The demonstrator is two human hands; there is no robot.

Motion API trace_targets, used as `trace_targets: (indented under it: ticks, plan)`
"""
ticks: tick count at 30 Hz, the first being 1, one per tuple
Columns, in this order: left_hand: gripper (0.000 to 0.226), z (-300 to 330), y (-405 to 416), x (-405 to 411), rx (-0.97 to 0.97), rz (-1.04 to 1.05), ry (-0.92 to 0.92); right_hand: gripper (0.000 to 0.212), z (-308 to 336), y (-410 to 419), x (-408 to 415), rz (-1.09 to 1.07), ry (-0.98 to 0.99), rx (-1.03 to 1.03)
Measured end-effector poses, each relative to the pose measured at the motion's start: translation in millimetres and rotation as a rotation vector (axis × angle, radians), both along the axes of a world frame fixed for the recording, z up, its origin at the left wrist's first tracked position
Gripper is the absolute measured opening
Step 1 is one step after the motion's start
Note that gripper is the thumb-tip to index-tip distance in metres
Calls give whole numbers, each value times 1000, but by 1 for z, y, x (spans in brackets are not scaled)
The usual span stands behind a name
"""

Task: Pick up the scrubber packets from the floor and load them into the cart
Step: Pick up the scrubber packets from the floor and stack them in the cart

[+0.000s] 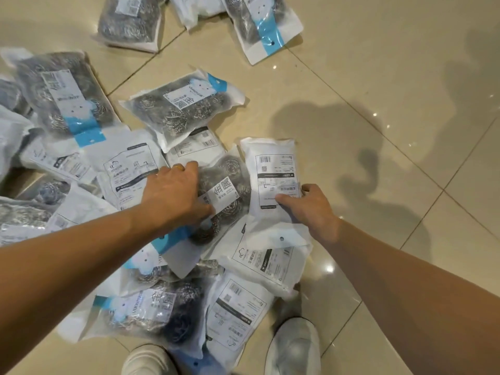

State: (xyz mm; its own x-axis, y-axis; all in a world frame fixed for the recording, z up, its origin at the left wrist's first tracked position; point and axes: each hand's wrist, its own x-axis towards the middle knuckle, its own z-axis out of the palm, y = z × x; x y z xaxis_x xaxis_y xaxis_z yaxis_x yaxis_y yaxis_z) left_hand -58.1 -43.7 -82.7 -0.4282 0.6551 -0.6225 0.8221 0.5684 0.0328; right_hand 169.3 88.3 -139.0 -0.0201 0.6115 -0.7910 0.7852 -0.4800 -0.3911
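Several scrubber packets lie scattered on the tiled floor, some showing grey steel wool, some their white printed backs. My right hand (pixel 308 209) grips a white-backed packet (pixel 273 185) by its right edge, thumb on its face and fingers behind. My left hand (pixel 173 196) reaches over a clear-faced packet of steel wool (pixel 230 180), thumb on its label, fingers curled round its far edge. The two packets lie side by side. The cart is out of view.
More packets (pixel 186 106) spread to the left, toward the top edge (pixel 259 23) and by my feet. My two white shoes (pixel 295 347) stand at the bottom edge. Bare beige floor tiles (pixel 378 90) fill the right side.
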Motion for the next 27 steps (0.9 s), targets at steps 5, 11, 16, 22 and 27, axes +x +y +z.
trace_targets:
  ticks: [5,11,16,22,27]
  plan:
    - [63,7,-8,1,-29,203,-145,30,20,-2,1,-97,143,-178]
    - [35,59,-40,11,118,524,-332,45,73,-26,14,-36,253,-175]
    - [23,164,-79,26,286,830,-684,75,169,-66,29,-34,321,-177]
    - [32,311,-121,32,421,1036,-840,69,339,-94,34,-47,418,-164]
    - [44,452,-146,39,523,1153,-929,60,501,-126,27,-68,459,-91]
